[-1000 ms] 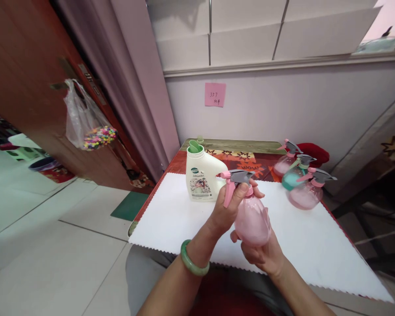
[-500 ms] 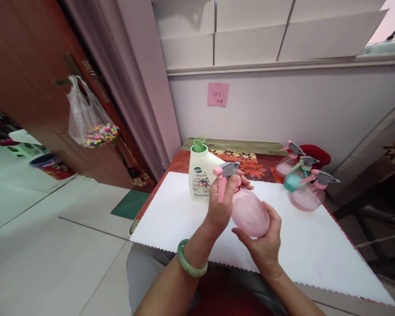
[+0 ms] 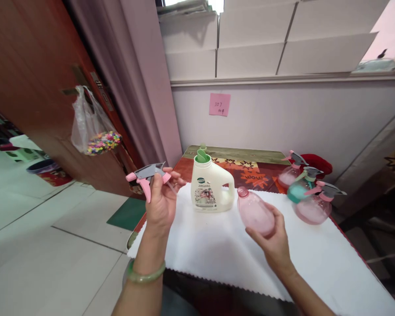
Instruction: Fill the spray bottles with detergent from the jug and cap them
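Note:
Out to the left, my left hand point(image 3: 161, 206) grips a pink and grey trigger spray head point(image 3: 150, 172) between thumb and fingers, its thin tube trailing by the fingers. My right hand point(image 3: 275, 245) holds a pink translucent bottle point(image 3: 256, 213) by its base; the bottle leans left and its neck is open. A cream detergent jug point(image 3: 206, 186) with a green spout stands upright between the two hands. To the right are two pink spray bottles, one nearer point(image 3: 317, 204) and one farther point(image 3: 290, 171), and a teal spray bottle point(image 3: 302, 186), all with trigger heads on.
A white scalloped cloth point(image 3: 213, 250) covers much of the low red table point(image 3: 179, 169). Behind the spray bottles lies a red object point(image 3: 317, 163). A small green cap point(image 3: 203, 146) shows behind the jug. A bag of colourful beads point(image 3: 102, 140) hangs from the door handle.
The spray head has come off the pink bottle. My left hand has carried it left, away from the bottle, which stays in my right hand. The view has tilted slightly up.

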The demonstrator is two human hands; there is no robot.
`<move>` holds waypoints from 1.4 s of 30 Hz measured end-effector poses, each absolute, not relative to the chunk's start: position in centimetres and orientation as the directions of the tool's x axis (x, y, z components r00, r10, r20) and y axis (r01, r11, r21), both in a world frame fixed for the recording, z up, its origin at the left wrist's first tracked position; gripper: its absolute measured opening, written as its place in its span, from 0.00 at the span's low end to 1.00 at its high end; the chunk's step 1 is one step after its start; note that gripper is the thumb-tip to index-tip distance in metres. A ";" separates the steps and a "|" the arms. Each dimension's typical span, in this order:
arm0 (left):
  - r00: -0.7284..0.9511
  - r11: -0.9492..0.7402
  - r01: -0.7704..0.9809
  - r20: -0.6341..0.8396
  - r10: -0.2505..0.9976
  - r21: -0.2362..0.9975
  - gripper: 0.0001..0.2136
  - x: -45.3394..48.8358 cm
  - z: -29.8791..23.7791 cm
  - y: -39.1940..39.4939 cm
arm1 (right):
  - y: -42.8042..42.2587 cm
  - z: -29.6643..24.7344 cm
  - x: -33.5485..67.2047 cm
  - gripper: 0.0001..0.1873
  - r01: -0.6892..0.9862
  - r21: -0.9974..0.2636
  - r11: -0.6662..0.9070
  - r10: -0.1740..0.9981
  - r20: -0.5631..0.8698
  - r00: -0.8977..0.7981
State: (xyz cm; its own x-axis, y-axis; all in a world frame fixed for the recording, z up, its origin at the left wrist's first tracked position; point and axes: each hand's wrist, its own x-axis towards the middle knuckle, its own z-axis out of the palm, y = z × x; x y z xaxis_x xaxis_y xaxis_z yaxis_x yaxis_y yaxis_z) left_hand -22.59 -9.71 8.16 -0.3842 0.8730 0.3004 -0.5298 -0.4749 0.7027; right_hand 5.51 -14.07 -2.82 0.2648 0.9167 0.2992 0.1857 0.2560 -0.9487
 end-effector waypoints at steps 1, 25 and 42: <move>-0.384 -0.433 -0.552 0.244 0.891 0.712 0.19 -23.8 6.8 -9.4 | -13.2 -1.8 5.9 0.47 0.213 -0.937 0.278 0.902 0.331 0.278; -0.296 -0.080 -0.796 -0.270 0.916 0.601 0.12 -26.8 -9.9 -9.0 | -1.9 12.4 3.9 0.43 0.565 -0.553 0.612 0.744 0.645 -0.174; -0.331 -0.132 -0.782 -0.226 0.916 0.609 0.17 -26.8 -10.2 -9.1 | -1.5 15.0 4.9 0.41 0.612 -0.348 0.710 0.642 0.678 -0.359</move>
